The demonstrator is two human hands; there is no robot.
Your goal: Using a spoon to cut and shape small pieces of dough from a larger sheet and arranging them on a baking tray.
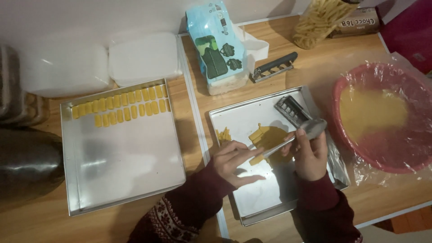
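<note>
Both hands work over near-right metal tray [252,198]: left hand [234,163], fingers flat and spread, presses on flattened yellow dough sheet [269,140]; right hand [311,155] is closed round grey-handled metal knife [294,137], blade on dough. Big square steel baking tray [126,171] on left holds approx. two and a half rows of small yellow dough sticks [121,107] along far edge, rest bare, so filling looks early. Red plastic-lined basin [405,148] at right holds more dough. Few cut strips [223,135] lie left of sheet.

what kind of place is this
Probably a home kitchen set up for baking: a metal tray lined with small yellow dough pieces, a red bowl of dough, and hands cutting dough on a second tray.
</note>
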